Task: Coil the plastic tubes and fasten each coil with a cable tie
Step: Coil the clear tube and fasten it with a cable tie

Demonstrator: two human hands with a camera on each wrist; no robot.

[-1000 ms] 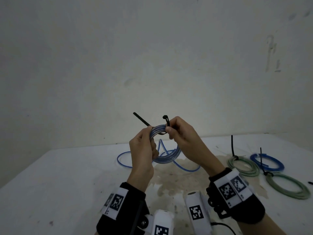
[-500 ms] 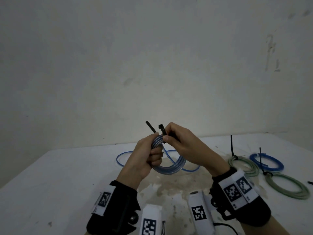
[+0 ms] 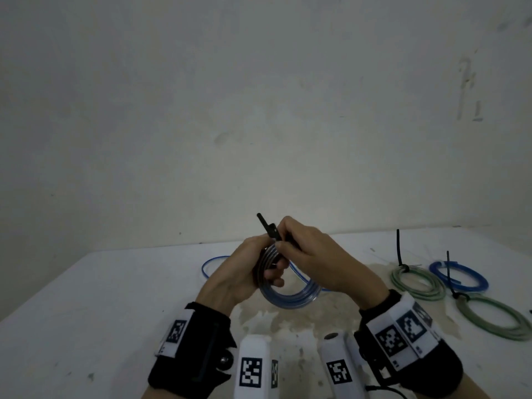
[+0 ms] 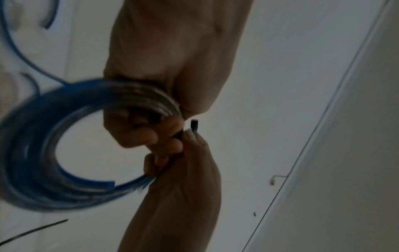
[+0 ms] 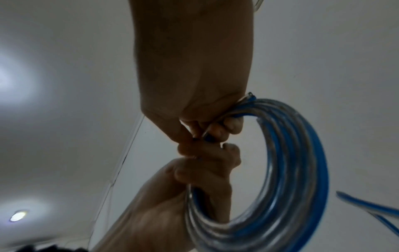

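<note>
Up close, both hands meet above the table [image 3: 86,312], working the same blue coil [image 3: 290,296]. The left hand [image 3: 241,272] has its fingers curled round the bundled turns, clamping them together. The right hand [image 3: 311,254] pinches the black tie [image 3: 269,228] at the top of the coil, thumb and fingers tight on it, tail poking up past the knuckles. Whether the tail is through the head, I cannot tell; the fingers cover that spot. My read: this coil is wound and the fastening is underway, not yet cinched.

Just behind the hands, a loose blue tube [image 3: 213,262] lies on the table, uncoiled, so that looks like work left.

Farther right, finished pieces: a green coil [image 3: 414,286], a second green coil [image 3: 495,321] nearer the edge, and a small blue coil [image 3: 460,276], each with a black tie tail standing up. Three look done, one in hand, at least one waiting.
</note>
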